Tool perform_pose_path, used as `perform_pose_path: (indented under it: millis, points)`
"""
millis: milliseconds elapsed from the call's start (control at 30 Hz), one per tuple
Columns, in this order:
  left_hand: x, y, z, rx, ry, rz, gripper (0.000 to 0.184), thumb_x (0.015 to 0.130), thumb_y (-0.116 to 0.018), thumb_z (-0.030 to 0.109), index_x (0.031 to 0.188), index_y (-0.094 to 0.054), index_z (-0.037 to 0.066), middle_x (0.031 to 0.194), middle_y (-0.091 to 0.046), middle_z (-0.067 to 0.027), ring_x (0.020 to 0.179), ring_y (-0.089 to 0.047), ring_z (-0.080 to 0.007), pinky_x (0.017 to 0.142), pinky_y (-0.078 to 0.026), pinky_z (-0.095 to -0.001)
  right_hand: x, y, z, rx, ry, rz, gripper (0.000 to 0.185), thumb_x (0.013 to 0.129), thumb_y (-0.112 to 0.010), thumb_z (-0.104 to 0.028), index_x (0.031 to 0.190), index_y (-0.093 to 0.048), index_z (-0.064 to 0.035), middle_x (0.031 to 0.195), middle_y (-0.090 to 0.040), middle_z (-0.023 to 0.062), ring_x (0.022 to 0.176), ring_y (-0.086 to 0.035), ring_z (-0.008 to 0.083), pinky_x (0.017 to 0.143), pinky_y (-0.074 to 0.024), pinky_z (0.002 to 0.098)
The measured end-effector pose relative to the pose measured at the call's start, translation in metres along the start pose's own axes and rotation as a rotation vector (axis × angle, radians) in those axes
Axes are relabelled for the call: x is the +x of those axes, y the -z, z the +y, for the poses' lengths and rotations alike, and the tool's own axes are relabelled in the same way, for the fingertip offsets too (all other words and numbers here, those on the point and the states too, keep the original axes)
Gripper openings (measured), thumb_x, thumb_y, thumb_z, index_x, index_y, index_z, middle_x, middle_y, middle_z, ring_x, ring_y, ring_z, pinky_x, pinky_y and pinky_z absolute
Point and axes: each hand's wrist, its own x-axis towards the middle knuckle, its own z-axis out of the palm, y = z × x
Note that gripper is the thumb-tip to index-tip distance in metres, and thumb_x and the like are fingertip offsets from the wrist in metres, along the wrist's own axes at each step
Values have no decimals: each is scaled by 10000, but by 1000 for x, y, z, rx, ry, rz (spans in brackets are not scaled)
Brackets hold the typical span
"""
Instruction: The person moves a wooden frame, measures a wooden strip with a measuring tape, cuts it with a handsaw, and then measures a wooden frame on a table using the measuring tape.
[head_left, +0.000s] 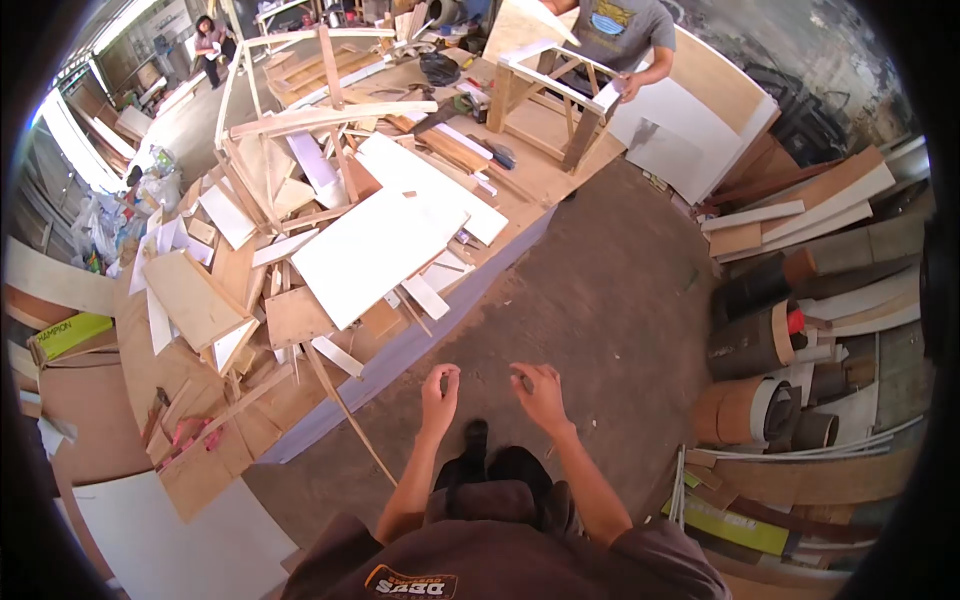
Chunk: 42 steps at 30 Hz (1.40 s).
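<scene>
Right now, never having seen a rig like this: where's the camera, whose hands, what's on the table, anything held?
There's no machine: one camera, worn on a person's head, looks forward and down. The bulging picture suggests a wide lens. The wearer's bare left hand and bare right hand, near the bottom middle, have loosely curled fingers and appear to hold nothing. Ahead, a brown wooden worktable carries a big white rectangular panel amid jumbled wood offcuts. Toward its far end, another person in a grey T-shirt has a hand at an open wooden frame.
</scene>
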Motion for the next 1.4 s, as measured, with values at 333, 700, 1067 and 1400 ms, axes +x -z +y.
perform_pose_path:
  millis: [333,700,1067,1400]
  points:
    - [31,-13,-28,195,14,169,127,930,-676,104,1006,-658,4,966,-710,-158,938,-669,-343,866,-502,-402,104,-10,49,75,36,-162,451,947,-618,-39,1388,-566,-117,1071,-655,99,1041,-615,289,994,-422,462]
    - [133,-60,33,449,-158,413,300,909,-687,115,1203,-664,61,1261,-667,-142,1251,-568,-362,1103,-377,-475,250,15,33,72,285,-182,522,943,-643,-74,1453,-531,-91,1380,-568,162,1286,-516,393,1083,-391,513]
    - [242,39,126,697,-332,571,274,895,-687,91,1169,-678,82,1328,-622,-112,1333,-502,-357,1151,-319,-510,376,24,-148,173,665,-9,481,932,-685,-104,1401,-581,-75,1394,-568,148,1274,-526,361,1062,-404,469]
    - [329,192,142,503,-385,849,471,904,-666,45,1363,-563,38,1455,-477,-228,1354,-464,-398,1155,-325,-530,446,-29,-275,-76,718,279,557,954,-685,-237,1443,-507,-38,1404,-526,214,1292,-489,398,1119,-351,540]
